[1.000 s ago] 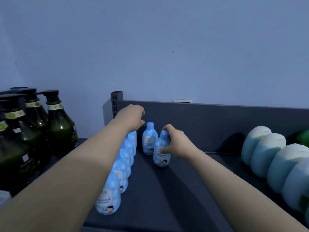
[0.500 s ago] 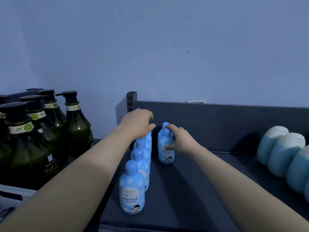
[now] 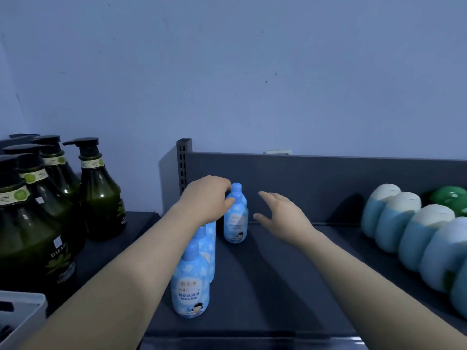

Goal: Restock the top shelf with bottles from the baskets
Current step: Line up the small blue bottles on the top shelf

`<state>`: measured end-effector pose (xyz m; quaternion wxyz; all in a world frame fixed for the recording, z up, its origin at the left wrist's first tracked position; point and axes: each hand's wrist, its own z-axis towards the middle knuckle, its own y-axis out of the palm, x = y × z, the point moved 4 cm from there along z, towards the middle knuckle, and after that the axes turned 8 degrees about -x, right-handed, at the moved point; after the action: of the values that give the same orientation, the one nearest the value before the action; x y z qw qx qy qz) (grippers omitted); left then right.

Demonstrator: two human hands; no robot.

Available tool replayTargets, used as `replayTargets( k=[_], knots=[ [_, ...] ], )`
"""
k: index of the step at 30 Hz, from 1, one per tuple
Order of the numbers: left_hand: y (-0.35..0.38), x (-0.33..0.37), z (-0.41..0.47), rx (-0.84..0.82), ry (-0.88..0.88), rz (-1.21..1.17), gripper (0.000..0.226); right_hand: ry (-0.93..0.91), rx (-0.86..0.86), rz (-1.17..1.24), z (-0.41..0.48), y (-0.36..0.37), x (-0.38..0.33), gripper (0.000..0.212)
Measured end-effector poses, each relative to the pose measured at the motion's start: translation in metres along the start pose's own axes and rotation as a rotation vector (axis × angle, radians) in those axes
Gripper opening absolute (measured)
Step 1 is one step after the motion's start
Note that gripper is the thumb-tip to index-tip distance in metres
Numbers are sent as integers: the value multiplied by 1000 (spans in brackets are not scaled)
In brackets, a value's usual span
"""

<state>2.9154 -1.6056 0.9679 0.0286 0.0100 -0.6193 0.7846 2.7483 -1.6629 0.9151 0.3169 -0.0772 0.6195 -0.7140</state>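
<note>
Note a top shelf of matte dark-grey sheet metal, closed at the rear by a flat back panel and a slotted upright.

Take as reference the rear blue bottle: smooth glossy plastic, rounded shoulders, narrow neck, domed cap, cloud-print label with a cartoon face. Stands upright on the shelf, close before the back panel.

Record just left of it a row of matching blue bottles, upright, running toward the camera.

Find the left grip immediately left of the rear blue bottle, fingers curled down over the row's far end, fingertips beside that bottle's neck. Cannot tell whether grasping anything beneath.

Find the right grip just right of the rear blue bottle, released, fingers straight and spread, apart from it.

Note well left of it dark green pump bottles: translucent, bell-shaped, with black pump heads and pale neck bands.

Note well right of it a line of squat rounded containers, pale blue bodies under white domed tops, with a green one behind.

Note far left and nearer the camera a white basket corner of hard plastic.

Against half a second ago: right grip then wrapped on the rear blue bottle, now off it and drawn rightward. Left grip and bottle unmoved.
</note>
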Motion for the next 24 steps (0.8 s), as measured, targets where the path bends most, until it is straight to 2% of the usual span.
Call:
replayTargets(
  k=[2, 7, 11, 19, 24],
  knots=[
    [1, 17, -4, -3, 35, 7, 23, 4, 19, -43, -22, -12, 7, 63],
    [6, 82, -17, -15, 159, -29, 40, 59, 59, -96, -90, -43, 36, 62],
    [14, 157, -36, -2, 303, -95, 40, 141, 83, -132, -159, -64, 75, 64],
    [56, 347, -90, -35, 608, -202, 39, 394, 65, -190, -339, -97, 177, 64],
    [96, 475, -141, -126, 785, -255, 40, 610, 30, -181, -475, -108, 237, 60]
  ],
)
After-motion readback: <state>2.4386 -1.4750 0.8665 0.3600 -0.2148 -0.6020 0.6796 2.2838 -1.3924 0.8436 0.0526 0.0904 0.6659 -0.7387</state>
